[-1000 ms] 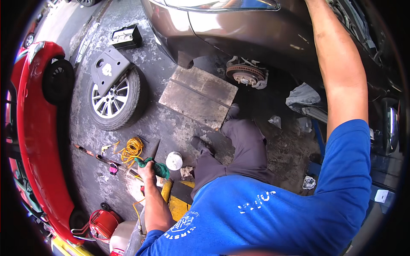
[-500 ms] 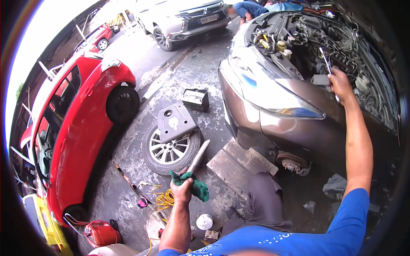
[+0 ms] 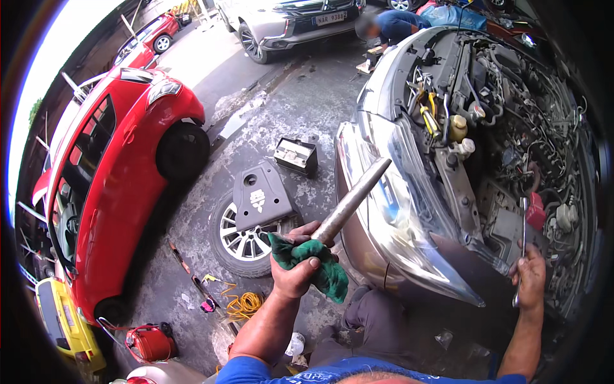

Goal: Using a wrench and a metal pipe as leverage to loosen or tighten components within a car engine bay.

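Observation:
My left hand [image 3: 291, 276] is closed around a tapered metal pipe [image 3: 350, 206] and a green cloth [image 3: 327, 276]. The pipe points up and to the right, its far end in front of the headlight [image 3: 409, 221] of a brown car. At the right, my right hand [image 3: 531, 276] grips a long silver wrench [image 3: 524, 224], held upright at the front edge of the open engine bay [image 3: 492, 198]. Whether the wrench touches any engine part, I cannot tell. A yellow-handled tool [image 3: 430, 120] lies in the bay beside a cream reservoir cap [image 3: 458, 126].
Left of the brown car, a grey engine cover [image 3: 259, 201] rests on a loose wheel [image 3: 224, 253]. A car battery [image 3: 296, 153] stands beyond it. A coiled yellow cord [image 3: 245, 306] lies near a red car [image 3: 121, 173]. Another person [image 3: 400, 27] crouches at the far end.
My view has moved closer to the engine bay. My left hand has raised the pipe and cloth up and to the right. My right hand and wrench appear lower in the picture.

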The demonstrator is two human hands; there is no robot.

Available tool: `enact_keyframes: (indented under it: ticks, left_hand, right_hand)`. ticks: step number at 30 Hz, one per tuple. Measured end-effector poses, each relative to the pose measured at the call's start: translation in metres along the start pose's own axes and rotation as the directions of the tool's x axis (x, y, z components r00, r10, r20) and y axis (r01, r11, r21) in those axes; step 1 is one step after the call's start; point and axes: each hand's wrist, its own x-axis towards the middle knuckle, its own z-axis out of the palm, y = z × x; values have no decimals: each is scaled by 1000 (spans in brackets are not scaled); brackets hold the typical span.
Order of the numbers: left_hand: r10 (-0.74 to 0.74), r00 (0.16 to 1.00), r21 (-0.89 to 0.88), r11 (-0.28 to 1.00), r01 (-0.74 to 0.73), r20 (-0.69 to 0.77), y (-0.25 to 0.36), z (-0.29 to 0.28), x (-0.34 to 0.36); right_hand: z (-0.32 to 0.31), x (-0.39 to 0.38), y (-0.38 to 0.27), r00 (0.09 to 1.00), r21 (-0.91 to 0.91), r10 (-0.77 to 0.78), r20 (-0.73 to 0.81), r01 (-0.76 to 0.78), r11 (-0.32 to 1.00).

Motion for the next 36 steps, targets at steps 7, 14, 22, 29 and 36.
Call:
enact_keyframes:
  ticks: [7, 14, 22, 29, 36]
  left_hand:
    - [-88, 995, 34, 996, 86, 50, 18, 53, 68]
    - [-121, 982, 61, 992, 113, 147, 29, 85, 139]
    - [-261, 880, 196, 961, 197, 397, 29, 113, 229]
    - [-306, 801, 252, 947, 199, 514, 28, 137, 269]
    - [-300, 791, 296, 942, 158, 533, 12, 150, 293]
  right_hand:
    - [5, 9, -17, 963, 48, 260, 66, -264, 963]
    - [6, 13, -16, 925, 38, 379, 27, -380, 924]
    - [12, 5, 1, 893, -17, 440, -93, -444, 896]
    - [7, -13, 10, 860, -16, 480, -172, -490, 872]
    - [26, 68, -61, 665, 230, 723, -184, -686, 690]
